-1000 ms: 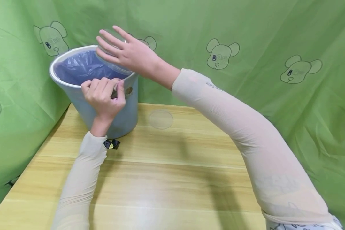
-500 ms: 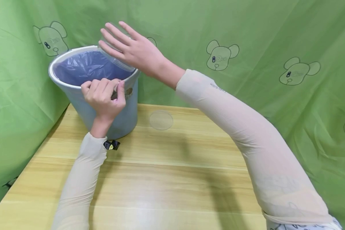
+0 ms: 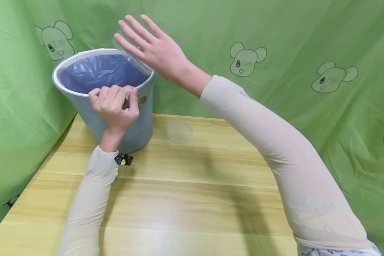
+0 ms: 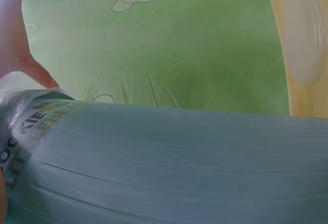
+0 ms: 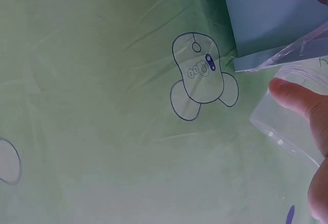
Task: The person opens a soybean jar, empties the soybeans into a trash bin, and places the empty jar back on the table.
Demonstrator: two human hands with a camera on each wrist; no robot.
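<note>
My left hand point(image 3: 115, 108) grips the front rim of a blue-grey trash bin point(image 3: 136, 131), thumb on the outside. The bin is lined with a thin plastic bag point(image 3: 92, 71). Over the bin's right rim, my right hand point(image 3: 163, 53) holds a clear plastic jar point(image 3: 137, 64), tipped with its mouth toward the opening. Its fingers spread across the near side and hide much of the jar. In the right wrist view the thumb presses against the clear jar point(image 5: 284, 116), close beside the bin's edge. Nothing shows inside the visible part of the jar.
A clear round lid point(image 3: 179, 132) lies flat on the wooden table point(image 3: 185, 199), right of the bin. Green cloth point(image 3: 291, 42) with printed bear heads hangs behind and to the left, close to the bin.
My right hand has moved up and a little right with the jar, whose tilt has changed. The left hand keeps its grip on the bin rim.
</note>
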